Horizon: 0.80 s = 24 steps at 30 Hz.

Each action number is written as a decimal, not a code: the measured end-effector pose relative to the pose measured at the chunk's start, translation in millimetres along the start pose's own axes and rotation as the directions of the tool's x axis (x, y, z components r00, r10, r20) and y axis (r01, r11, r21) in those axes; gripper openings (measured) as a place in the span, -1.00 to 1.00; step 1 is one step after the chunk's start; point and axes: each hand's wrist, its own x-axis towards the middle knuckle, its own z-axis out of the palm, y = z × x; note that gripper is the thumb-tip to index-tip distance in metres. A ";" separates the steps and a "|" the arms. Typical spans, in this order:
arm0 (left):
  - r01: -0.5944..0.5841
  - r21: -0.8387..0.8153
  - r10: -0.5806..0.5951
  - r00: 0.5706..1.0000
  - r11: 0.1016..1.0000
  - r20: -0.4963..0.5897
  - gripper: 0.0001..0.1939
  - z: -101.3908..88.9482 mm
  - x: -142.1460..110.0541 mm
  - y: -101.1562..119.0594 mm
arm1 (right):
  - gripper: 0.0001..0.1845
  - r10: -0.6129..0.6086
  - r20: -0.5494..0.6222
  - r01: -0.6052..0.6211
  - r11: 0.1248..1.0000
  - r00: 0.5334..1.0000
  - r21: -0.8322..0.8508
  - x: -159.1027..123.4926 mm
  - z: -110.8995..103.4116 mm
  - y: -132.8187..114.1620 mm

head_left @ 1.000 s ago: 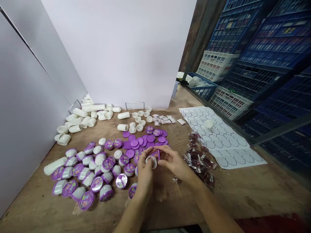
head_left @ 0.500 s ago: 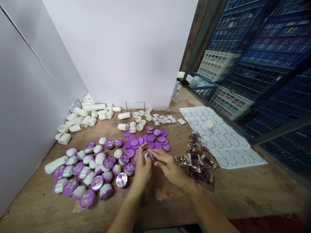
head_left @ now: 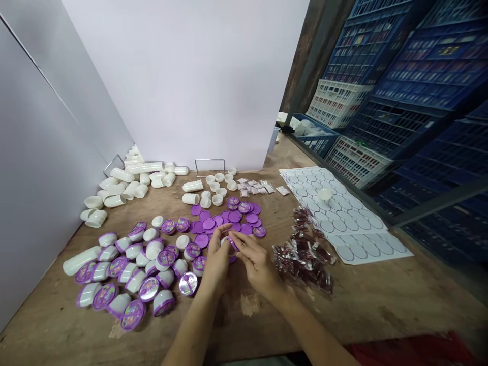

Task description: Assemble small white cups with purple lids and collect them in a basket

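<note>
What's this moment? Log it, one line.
left hand: holding white cup | right hand: at purple lid against cup | left side: lidded cups | right side: dark-red packets

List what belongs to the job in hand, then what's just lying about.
Likely part of the job:
held white cup
held purple lid
loose purple lids
nested white cups
lidded cups
dark sachets and pale sachets, probably

Seemingly just lying about:
stacked crates
wire frame
circle-marked sheet, role unclear
</note>
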 end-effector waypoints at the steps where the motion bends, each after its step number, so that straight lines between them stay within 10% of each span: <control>1: 0.014 -0.046 -0.014 1.000 0.999 0.013 -0.57 1.7 -1.2 2.0 | -0.44 -0.002 -0.022 0.002 1.000 1.000 -0.015 0.1 1.1 -0.6; 11: -0.037 0.015 0.037 0.999 0.999 0.024 -0.54 0.6 5.0 0.7 | -0.38 -0.032 0.045 0.031 0.999 0.998 0.032 13.9 -7.8 -0.9; 17: 0.169 -0.284 -0.129 0.980 0.944 0.155 -0.39 0.6 4.3 11.9 | -0.45 -0.003 0.038 0.001 0.999 0.999 0.047 15.8 -7.8 1.0; 24: 0.109 -0.424 -0.095 0.994 0.899 0.055 -0.55 6.1 5.8 10.0 | -0.42 -0.002 -0.054 0.000 0.999 0.999 -0.036 9.4 5.8 0.7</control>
